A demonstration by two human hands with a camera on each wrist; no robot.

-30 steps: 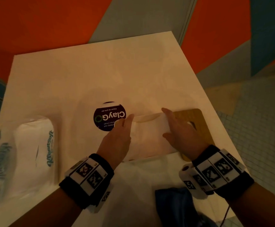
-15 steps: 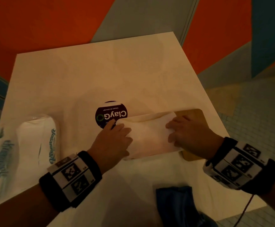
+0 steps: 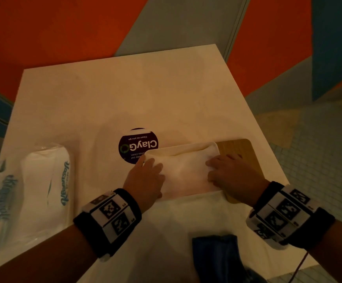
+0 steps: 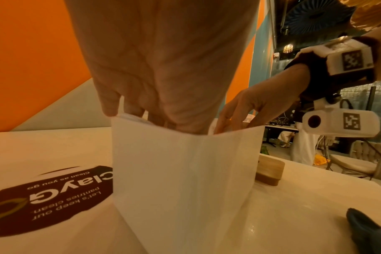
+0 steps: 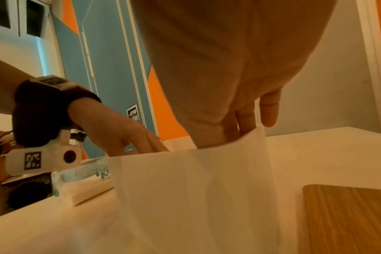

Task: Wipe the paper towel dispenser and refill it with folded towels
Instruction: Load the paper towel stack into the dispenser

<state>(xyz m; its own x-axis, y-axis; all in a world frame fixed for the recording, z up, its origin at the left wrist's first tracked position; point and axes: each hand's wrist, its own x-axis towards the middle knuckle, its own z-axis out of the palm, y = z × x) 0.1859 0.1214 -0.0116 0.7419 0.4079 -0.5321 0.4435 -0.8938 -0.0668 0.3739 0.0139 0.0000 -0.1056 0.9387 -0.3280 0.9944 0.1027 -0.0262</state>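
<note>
Refilling seems midway: my left hand (image 3: 145, 178) and right hand (image 3: 233, 172) dip near-straight fingers into the white box-shaped towel dispenser (image 4: 180, 180) mid-table, tips hidden, so their hold I cannot tell, with its flat wooden lid (image 3: 237, 148) off at the right and the blue cloth (image 3: 215, 256) idle nearby.

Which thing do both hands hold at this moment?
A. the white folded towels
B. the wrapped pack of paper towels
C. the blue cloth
A: the left hand and the right hand each grip one end of the white folded towels, while the blue cloth and the wrapped pack lie apart from both hands on the table.
</note>
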